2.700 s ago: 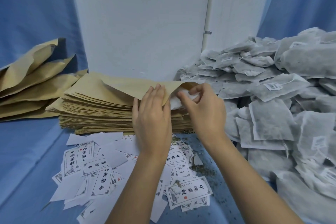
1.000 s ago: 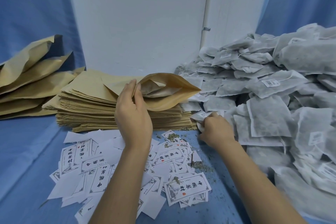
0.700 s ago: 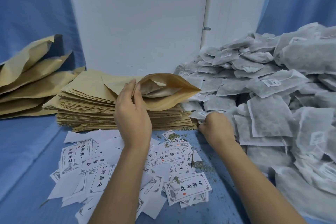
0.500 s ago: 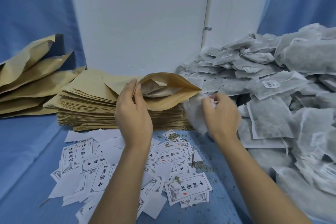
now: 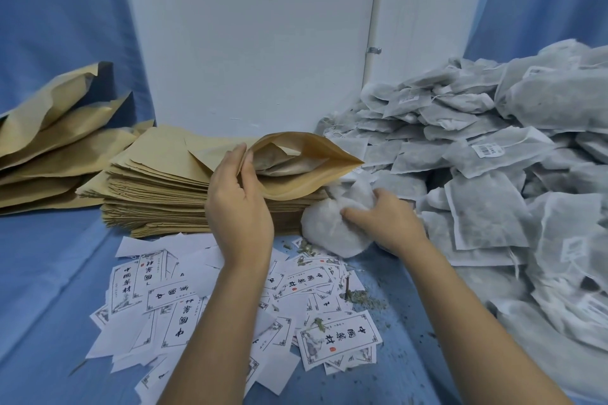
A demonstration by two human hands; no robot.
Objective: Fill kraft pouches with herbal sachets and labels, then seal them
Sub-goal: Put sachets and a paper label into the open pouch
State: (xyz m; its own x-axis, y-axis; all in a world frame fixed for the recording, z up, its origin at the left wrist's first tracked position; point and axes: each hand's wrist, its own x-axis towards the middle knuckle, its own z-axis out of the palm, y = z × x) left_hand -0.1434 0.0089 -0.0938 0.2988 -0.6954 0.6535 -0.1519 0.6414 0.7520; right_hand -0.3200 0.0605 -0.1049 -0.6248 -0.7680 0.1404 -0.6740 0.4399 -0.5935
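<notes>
A kraft pouch point(image 5: 306, 174) is held open at its mouth by the left hand point(image 5: 238, 210), with the near lip pinched between thumb and fingers. It lies on a stack of flat pouches point(image 5: 158, 194) towards the far edge of the table point(image 5: 39, 273). A tucked sachet point(image 5: 279, 161) is seen inside. A white sachet point(image 5: 332, 230) is grasped in the curled fingers of the right hand point(image 5: 388, 220), just below the pouch's mouth. A heap of sachets point(image 5: 493, 174) is piled along the right edge. Printed labels point(image 5: 184, 306) are scattered near the front edge, with herb crumbs point(image 5: 362, 297) among them. Bulging pouches point(image 5: 49, 148) are laid at the far left corner.
</notes>
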